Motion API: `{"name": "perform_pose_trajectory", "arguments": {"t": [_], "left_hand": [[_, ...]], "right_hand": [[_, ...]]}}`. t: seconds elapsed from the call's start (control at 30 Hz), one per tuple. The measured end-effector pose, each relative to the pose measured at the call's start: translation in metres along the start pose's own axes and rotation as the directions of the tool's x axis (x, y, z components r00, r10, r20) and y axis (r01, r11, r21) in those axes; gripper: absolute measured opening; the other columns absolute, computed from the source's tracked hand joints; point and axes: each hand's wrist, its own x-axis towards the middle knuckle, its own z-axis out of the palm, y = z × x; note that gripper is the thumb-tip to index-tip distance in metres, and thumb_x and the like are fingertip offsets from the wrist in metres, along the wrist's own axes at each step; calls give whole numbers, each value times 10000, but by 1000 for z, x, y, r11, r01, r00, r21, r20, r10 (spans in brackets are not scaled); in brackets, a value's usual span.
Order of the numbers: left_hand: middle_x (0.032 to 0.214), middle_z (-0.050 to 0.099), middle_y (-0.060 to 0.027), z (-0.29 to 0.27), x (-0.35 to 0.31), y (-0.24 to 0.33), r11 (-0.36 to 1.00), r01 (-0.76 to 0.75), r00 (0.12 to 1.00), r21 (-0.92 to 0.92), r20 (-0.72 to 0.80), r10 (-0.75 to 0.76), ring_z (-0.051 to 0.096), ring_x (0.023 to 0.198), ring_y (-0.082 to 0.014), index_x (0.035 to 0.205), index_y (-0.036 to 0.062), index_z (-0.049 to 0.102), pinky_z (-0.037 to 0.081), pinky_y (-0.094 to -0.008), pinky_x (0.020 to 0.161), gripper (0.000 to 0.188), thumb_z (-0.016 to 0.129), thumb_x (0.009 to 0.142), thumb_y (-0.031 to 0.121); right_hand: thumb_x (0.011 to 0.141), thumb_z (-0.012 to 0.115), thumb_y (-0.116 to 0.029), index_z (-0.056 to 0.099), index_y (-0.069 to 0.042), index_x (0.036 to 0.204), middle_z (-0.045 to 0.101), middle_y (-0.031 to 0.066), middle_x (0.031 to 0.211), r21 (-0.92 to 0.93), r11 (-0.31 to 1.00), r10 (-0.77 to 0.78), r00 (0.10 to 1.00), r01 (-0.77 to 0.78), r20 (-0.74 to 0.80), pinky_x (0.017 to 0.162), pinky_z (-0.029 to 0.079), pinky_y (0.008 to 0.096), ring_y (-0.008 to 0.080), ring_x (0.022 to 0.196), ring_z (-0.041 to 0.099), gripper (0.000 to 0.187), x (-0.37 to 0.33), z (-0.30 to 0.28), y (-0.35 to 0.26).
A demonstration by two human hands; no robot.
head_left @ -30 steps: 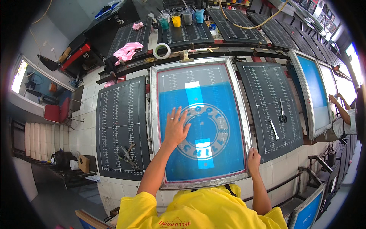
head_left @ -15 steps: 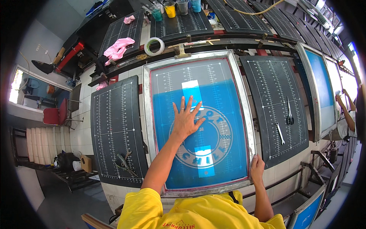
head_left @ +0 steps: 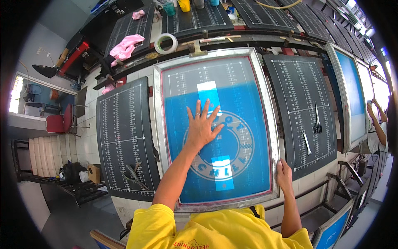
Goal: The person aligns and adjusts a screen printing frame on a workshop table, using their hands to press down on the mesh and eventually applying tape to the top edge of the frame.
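Note:
A screen-printing frame (head_left: 273,141) with metal sides and blue-coated mesh lies in front of me over a dark board. A ring-shaped design with lettering (head_left: 246,159) shows in the coating, with two bright rectangular patches above and below its middle. My left hand (head_left: 202,128) rests palm down on the mesh, fingers spread, over the upper left of the ring. It holds nothing. At the frame's lower right side, my right hand (head_left: 284,174) grips the metal edge; some of its fingers are hidden. A metal clamp (head_left: 196,49) sits at the frame's far edge.
Dark marked boards flank the frame. The right one bears scissors (head_left: 317,120) and a wrench (head_left: 306,142); a metal tool (head_left: 136,176) lies on the left one. Beyond are a tape roll (head_left: 166,44), pink cloth (head_left: 126,47) and ink cups (head_left: 184,5). Another person's arm (head_left: 376,118) works at far right.
The whole view has shifted slightly, moving the boards and frame up in the picture. My left hand stays spread on the mesh, and my right hand stays at the frame's side.

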Motion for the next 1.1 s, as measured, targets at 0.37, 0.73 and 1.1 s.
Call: {"name": "perform_pose_trajectory", "arguments": {"t": [0.37, 0.73, 1.1], "left_hand": [[1636, 232, -137, 13, -3, -3, 998, -29, 998, 57, -62, 33, 180, 1492, -459, 1500, 287, 446, 133, -772, 1105, 657, 491, 945, 636], [1632, 245, -139, 15, -5, -5, 998, -15, 997, 63, -71, 19, 181, 1496, -446, 1499, 288, 450, 120, -767, 1112, 666, 491, 939, 647], [1627, 256, -139, 15, -4, -3, 998, -20, 998, 60, -59, 23, 187, 1494, -442, 1507, 284, 439, 96, -765, 1122, 680, 477, 941, 659]], "right_hand": [[984, 513, -116, 450, 83, 1380, 534, 295, 1310, -160, 967, -220, 968, 199, -123, 1047, 413, 452, 449, 1208, 525, 447, -71, 11, 24], [843, 672, -162, 542, -3, 1353, 475, 184, 1461, -340, 790, -527, 848, 510, 49, 1146, 299, 510, 355, 1387, 412, 549, -138, 19, 4], [958, 441, -635, 471, -138, 1468, 350, 83, 1581, -415, 492, -447, 631, 765, 634, 1212, 182, 559, 272, 1494, 233, 713, -132, 83, -50]]}}
